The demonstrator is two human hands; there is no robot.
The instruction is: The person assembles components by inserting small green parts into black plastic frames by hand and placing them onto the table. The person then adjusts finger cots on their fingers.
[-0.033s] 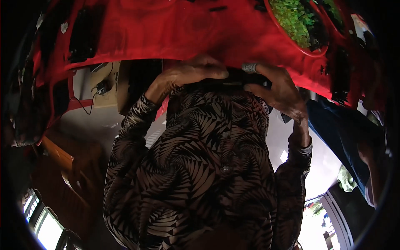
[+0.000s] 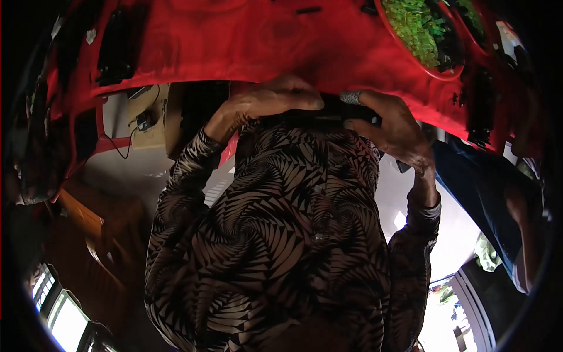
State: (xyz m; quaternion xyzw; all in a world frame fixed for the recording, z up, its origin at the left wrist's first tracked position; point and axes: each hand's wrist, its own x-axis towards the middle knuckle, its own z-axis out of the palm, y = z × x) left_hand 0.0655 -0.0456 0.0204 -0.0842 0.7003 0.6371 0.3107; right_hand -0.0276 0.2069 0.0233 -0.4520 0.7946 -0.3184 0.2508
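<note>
I am wearing a long-sleeved shirt (image 2: 270, 234) that is showing swirling fans of pale beige blades on black, and a speckled silver-grey wrap (image 2: 350, 97) is covering a fingertip of my right hand (image 2: 396, 126). The dark object (image 2: 334, 109) between my hands is looking black. The broad, smooth table surface (image 2: 234, 47) is glowing deep red, and a round, red-rimmed basin (image 2: 441, 77) is holding small bright-green and yellow-green pieces (image 2: 413, 32). To my right, another person's garment (image 2: 481, 188) is showing dark blue.
</note>
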